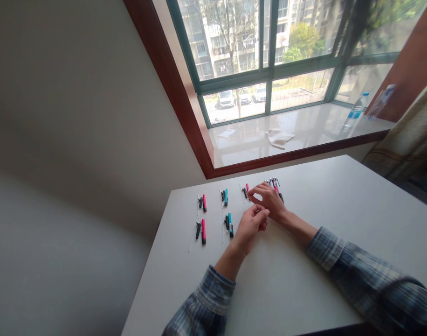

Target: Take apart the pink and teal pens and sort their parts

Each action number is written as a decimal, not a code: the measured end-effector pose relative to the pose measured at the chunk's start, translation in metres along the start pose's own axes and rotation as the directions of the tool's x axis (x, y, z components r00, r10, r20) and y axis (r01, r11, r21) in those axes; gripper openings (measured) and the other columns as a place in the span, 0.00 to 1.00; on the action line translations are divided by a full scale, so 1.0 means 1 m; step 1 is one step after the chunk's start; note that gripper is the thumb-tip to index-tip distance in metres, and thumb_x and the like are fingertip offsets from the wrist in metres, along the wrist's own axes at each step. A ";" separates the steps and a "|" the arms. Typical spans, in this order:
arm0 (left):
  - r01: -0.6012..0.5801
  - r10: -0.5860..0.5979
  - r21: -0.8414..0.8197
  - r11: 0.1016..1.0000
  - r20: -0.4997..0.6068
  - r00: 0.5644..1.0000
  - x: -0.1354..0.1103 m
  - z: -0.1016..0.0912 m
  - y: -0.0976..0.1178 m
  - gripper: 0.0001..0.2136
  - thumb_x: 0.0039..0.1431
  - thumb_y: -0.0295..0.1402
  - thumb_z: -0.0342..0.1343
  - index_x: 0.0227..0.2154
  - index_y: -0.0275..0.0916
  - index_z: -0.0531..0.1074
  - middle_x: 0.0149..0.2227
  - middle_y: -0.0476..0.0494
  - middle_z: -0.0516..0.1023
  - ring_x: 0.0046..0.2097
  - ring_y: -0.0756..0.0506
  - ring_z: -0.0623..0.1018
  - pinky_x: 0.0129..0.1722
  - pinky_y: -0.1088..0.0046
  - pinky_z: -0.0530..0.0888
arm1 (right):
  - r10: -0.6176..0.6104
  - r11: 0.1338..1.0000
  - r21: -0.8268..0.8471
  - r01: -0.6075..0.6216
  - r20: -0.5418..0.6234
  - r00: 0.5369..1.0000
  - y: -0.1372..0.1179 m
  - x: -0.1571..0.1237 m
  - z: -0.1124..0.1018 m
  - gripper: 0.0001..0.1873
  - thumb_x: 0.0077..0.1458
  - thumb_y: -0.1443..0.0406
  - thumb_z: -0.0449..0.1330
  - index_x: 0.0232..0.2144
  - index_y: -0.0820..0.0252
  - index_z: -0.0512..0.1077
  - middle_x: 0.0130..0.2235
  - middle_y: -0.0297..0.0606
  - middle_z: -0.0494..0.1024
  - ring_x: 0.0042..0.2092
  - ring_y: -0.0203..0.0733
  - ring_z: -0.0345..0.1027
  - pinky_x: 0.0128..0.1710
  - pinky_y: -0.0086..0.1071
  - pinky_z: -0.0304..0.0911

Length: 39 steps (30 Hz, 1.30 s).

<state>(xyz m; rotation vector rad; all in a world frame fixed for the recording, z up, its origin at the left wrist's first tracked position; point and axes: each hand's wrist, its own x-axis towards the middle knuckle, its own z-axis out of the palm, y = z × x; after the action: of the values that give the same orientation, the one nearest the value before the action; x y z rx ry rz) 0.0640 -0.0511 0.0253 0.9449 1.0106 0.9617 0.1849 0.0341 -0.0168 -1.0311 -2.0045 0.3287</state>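
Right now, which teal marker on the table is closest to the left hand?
The front-row teal marker, just beside the left hand. The other teal marker lies in the back row, farther from that hand.

Glossy plastic highlighter barrels are lying on a smooth, matt white tabletop, and a soft woven plaid cloth sleeve is resting across it. Beyond them, a polished pale windowsill is shining inside varnished reddish wood trim.
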 end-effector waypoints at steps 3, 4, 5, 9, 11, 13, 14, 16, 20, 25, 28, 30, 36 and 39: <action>-0.007 0.004 0.035 0.999 0.092 0.996 -0.002 0.003 0.002 0.13 0.52 0.40 0.65 0.28 0.40 0.67 0.23 0.53 0.64 0.27 0.51 0.63 0.31 0.71 0.60 | -0.003 1.000 -0.025 0.004 0.032 0.999 0.003 0.000 0.002 0.09 0.62 0.72 0.61 0.34 0.55 0.78 0.36 0.38 0.81 0.41 0.45 0.68 0.41 0.33 0.64; -0.007 0.003 0.040 0.999 0.116 0.993 -0.003 0.004 0.003 0.13 0.52 0.40 0.65 0.28 0.40 0.67 0.23 0.53 0.64 0.27 0.51 0.63 0.30 0.71 0.60 | -0.005 0.999 -0.038 0.006 0.035 0.999 0.004 0.000 0.003 0.09 0.61 0.72 0.61 0.34 0.55 0.78 0.37 0.38 0.81 0.41 0.45 0.68 0.41 0.34 0.64; -0.005 0.000 0.043 0.999 0.134 0.991 -0.004 0.006 0.003 0.14 0.51 0.41 0.66 0.27 0.40 0.67 0.23 0.53 0.64 0.27 0.51 0.63 0.30 0.71 0.60 | -0.005 0.999 -0.052 0.007 0.036 0.999 0.005 0.000 0.003 0.08 0.61 0.72 0.62 0.34 0.55 0.78 0.37 0.38 0.81 0.41 0.45 0.68 0.42 0.34 0.64; 0.005 -0.011 0.042 0.999 0.147 0.989 -0.007 0.010 0.003 0.15 0.50 0.42 0.67 0.27 0.40 0.67 0.23 0.53 0.64 0.27 0.51 0.63 0.30 0.72 0.60 | -0.010 0.995 -0.094 0.015 0.062 0.998 0.001 0.001 0.003 0.07 0.62 0.71 0.62 0.34 0.55 0.78 0.36 0.38 0.80 0.40 0.44 0.67 0.40 0.33 0.63; 0.007 -0.012 0.038 0.999 0.141 0.990 -0.007 0.010 0.002 0.15 0.50 0.42 0.67 0.27 0.40 0.67 0.23 0.53 0.64 0.27 0.51 0.63 0.30 0.72 0.60 | -0.001 0.993 -0.119 0.012 0.086 0.996 -0.002 0.002 0.002 0.07 0.63 0.71 0.61 0.33 0.55 0.78 0.35 0.38 0.80 0.39 0.44 0.67 0.38 0.33 0.61; 0.006 -0.011 0.036 0.999 0.132 0.991 -0.006 0.009 0.002 0.15 0.50 0.42 0.67 0.27 0.40 0.67 0.23 0.53 0.64 0.27 0.51 0.63 0.30 0.72 0.60 | 0.015 0.989 -0.151 0.000 0.098 0.995 -0.004 0.003 0.002 0.08 0.63 0.71 0.61 0.33 0.55 0.77 0.35 0.38 0.80 0.39 0.44 0.66 0.38 0.33 0.60; 0.005 -0.009 0.036 0.999 0.126 0.992 -0.006 0.009 0.002 0.15 0.50 0.42 0.67 0.27 0.40 0.67 0.23 0.53 0.64 0.27 0.51 0.63 0.30 0.72 0.60 | 0.022 0.986 -0.164 -0.006 0.095 0.995 -0.005 0.003 0.001 0.08 0.63 0.71 0.61 0.33 0.55 0.77 0.35 0.38 0.80 0.39 0.44 0.66 0.38 0.33 0.60; 0.002 -0.006 0.036 0.999 0.117 0.993 -0.005 0.008 0.001 0.14 0.51 0.41 0.66 0.27 0.39 0.67 0.23 0.53 0.64 0.27 0.51 0.63 0.30 0.72 0.60 | 0.032 0.984 -0.179 -0.017 0.086 0.996 -0.005 0.004 0.001 0.07 0.62 0.71 0.62 0.33 0.56 0.77 0.35 0.39 0.80 0.39 0.44 0.65 0.39 0.34 0.60; 0.011 -0.015 0.037 0.999 0.105 0.994 -0.004 0.008 0.000 0.14 0.51 0.40 0.66 0.28 0.39 0.67 0.23 0.53 0.65 0.27 0.51 0.63 0.31 0.72 0.59 | 0.035 0.983 -0.181 -0.016 0.103 0.994 -0.002 0.004 0.003 0.07 0.62 0.70 0.62 0.33 0.56 0.78 0.36 0.39 0.80 0.40 0.45 0.65 0.40 0.35 0.61; 0.012 -0.015 0.034 0.999 0.104 0.994 -0.004 0.006 -0.001 0.13 0.52 0.40 0.66 0.28 0.39 0.67 0.24 0.53 0.66 0.27 0.51 0.63 0.31 0.72 0.59 | 0.024 0.982 -0.188 0.001 0.133 0.991 0.002 0.003 0.006 0.05 0.62 0.70 0.63 0.35 0.56 0.78 0.36 0.39 0.80 0.40 0.45 0.65 0.41 0.35 0.60; 0.011 -0.014 0.033 0.999 0.104 0.994 -0.005 0.005 -0.002 0.13 0.53 0.39 0.65 0.29 0.39 0.67 0.24 0.53 0.66 0.27 0.51 0.63 0.31 0.72 0.59 | 0.023 0.982 -0.191 0.003 0.138 0.990 0.000 0.003 0.005 0.04 0.62 0.69 0.64 0.36 0.57 0.78 0.36 0.39 0.80 0.40 0.45 0.65 0.40 0.35 0.60; 0.010 -0.013 0.032 0.999 0.106 0.994 -0.004 0.004 -0.003 0.12 0.53 0.39 0.65 0.29 0.39 0.67 0.24 0.53 0.66 0.27 0.51 0.63 0.31 0.73 0.59 | 0.025 0.983 -0.182 0.002 0.142 0.990 -0.002 0.003 0.003 0.04 0.63 0.69 0.63 0.35 0.57 0.78 0.36 0.39 0.79 0.39 0.44 0.64 0.40 0.34 0.59; 0.007 -0.011 0.034 0.999 0.116 0.993 -0.002 0.003 -0.005 0.12 0.53 0.38 0.65 0.29 0.39 0.66 0.23 0.54 0.65 0.27 0.52 0.62 0.30 0.73 0.59 | 0.036 0.984 -0.177 -0.005 0.169 0.985 -0.003 0.003 -0.001 0.06 0.63 0.70 0.63 0.33 0.57 0.77 0.36 0.38 0.79 0.39 0.43 0.64 0.40 0.34 0.58; 0.003 -0.008 0.046 0.999 0.114 0.993 -0.001 0.002 -0.006 0.12 0.54 0.38 0.64 0.29 0.39 0.66 0.23 0.54 0.65 0.27 0.52 0.62 0.31 0.73 0.59 | 0.054 0.982 -0.186 -0.025 0.153 0.987 -0.004 0.004 -0.002 0.07 0.62 0.72 0.63 0.32 0.57 0.77 0.35 0.38 0.79 0.39 0.44 0.64 0.39 0.34 0.57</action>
<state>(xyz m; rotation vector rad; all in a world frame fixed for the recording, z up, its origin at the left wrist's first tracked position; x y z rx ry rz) 0.0664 -0.0545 0.0204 1.0230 0.9414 0.8730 0.1828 0.0342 -0.0117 -1.1926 -2.1905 0.2570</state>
